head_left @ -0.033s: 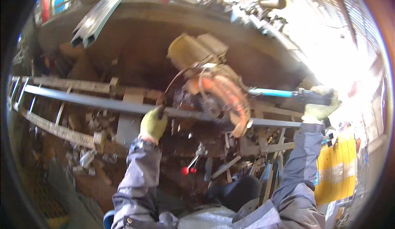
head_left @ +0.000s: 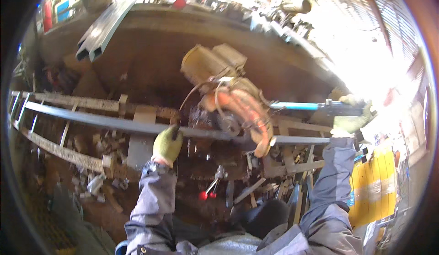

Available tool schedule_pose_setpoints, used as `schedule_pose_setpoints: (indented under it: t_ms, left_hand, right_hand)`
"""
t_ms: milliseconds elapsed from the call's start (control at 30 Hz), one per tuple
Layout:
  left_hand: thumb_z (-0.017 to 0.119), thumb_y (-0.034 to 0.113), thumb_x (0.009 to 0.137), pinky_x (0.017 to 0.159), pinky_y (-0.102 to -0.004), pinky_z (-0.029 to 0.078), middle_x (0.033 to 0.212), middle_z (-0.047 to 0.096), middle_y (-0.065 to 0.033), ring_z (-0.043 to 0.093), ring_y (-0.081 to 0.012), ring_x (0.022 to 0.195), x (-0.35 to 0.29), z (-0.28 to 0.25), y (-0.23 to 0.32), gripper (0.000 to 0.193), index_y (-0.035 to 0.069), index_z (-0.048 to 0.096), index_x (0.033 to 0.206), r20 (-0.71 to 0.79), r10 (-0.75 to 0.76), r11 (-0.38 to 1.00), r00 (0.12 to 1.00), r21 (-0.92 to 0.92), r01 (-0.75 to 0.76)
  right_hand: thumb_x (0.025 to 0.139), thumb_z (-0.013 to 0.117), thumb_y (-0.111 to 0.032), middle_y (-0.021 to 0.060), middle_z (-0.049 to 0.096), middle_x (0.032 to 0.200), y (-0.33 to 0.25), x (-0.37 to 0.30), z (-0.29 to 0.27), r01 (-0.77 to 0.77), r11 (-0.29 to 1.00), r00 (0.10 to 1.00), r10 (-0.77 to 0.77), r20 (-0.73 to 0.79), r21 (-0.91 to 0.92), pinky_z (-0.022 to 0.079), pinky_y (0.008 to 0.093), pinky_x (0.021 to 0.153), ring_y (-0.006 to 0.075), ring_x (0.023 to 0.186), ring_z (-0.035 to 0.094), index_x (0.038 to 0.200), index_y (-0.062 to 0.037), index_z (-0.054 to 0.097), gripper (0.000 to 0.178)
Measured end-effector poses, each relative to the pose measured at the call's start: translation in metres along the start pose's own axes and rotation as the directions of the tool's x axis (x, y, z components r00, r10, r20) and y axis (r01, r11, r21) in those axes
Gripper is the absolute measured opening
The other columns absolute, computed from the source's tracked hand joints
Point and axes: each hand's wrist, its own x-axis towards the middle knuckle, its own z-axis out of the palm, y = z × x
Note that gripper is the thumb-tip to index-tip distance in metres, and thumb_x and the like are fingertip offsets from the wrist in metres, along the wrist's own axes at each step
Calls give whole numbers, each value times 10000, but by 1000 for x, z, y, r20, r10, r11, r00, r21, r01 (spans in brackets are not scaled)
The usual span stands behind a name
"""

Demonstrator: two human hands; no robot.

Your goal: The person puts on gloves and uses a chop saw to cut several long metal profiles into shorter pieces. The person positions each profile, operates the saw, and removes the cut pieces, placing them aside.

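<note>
A long grey metal bar point(head_left: 96, 119) lies across the bed of a cut-off saw, running from the far left to the right. My left hand point(head_left: 167, 146), in a yellow-green glove, grips the bar left of the blade. The saw's orange guard point(head_left: 244, 106) hangs over the bar, with a dusty motor point(head_left: 206, 65) behind it, and hides part of the blade and the cut area. My right hand point(head_left: 351, 120), gloved alike, is wrapped round the black grip point(head_left: 336, 107) at the end of the saw's blue lever point(head_left: 297, 105).
A ladder-like metal rack point(head_left: 64, 156) supports the bar at left. Clamp handles with red knobs point(head_left: 203, 195) stick out in front of the saw. Offcuts point(head_left: 249, 191) lie around the base. Square tubes point(head_left: 112, 24) jut in at upper left, and a yellow panel point(head_left: 374, 181) stands at right.
The whole view has shifted slightly, with the saw appearing a little lower and farther left. Both hands keep their holds on the bar and the lever grip.
</note>
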Motion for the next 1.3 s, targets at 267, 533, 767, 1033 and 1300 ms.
schedule_pose_setpoints:
  t_ms: [267, 533, 767, 1033, 1300]
  left_hand:
    - [726, 369, 1125, 1051, -583, 656, 1263, 875, -247, 820, -493, 1206, -15, 8, 6, 407, 91, 865, 1387, -57, -20, 999, 998, -34, 18]
    - [721, 390, 1133, 1071, -558, 656, 1269, 867, -249, 808, -500, 1229, -11, 3, 7, 404, 105, 873, 1375, -23, -22, 998, 999, 50, 23]
    - [771, 364, 1095, 1055, -569, 659, 1257, 877, -227, 826, -471, 1201, -6, -1, 17, 380, 116, 882, 1361, -38, -39, 995, 999, 95, 42]
    - [732, 364, 1114, 999, -591, 653, 1192, 869, -241, 815, -497, 1152, -4, -9, 20, 349, 110, 875, 1306, -33, -22, 997, 999, 72, 24]
    - [744, 391, 1105, 1010, -589, 652, 1187, 871, -237, 819, -488, 1152, -2, -8, 18, 389, 108, 870, 1340, -5, -62, 994, 998, 90, 62]
  right_hand:
    - [1151, 827, -492, 96, 834, 1164, 37, 60, 71, 41, 986, 991, -61, -123, -162, 634, 423, 843, 243, 977, 796, 1345, -42, 788, 492]
    - [1116, 907, -429, 140, 882, 1216, 111, 165, 190, -43, 963, 998, 54, 32, -268, 647, 355, 822, 190, 965, 808, 1321, -33, 804, 458]
    - [1067, 946, -549, 83, 897, 1292, 181, 216, 253, -91, 912, 985, 142, 99, -400, 658, 339, 980, 179, 1114, 837, 1380, -81, 801, 581]
    - [1088, 948, -353, 140, 922, 1278, 228, 234, 296, -161, 905, 960, 237, 152, -395, 692, 339, 1056, 234, 1145, 891, 1420, -69, 802, 461]
    - [1095, 933, -381, 68, 918, 1089, 231, 233, 291, -179, 788, 954, 285, 92, -589, 647, 357, 922, 192, 1010, 852, 1221, -104, 882, 308]
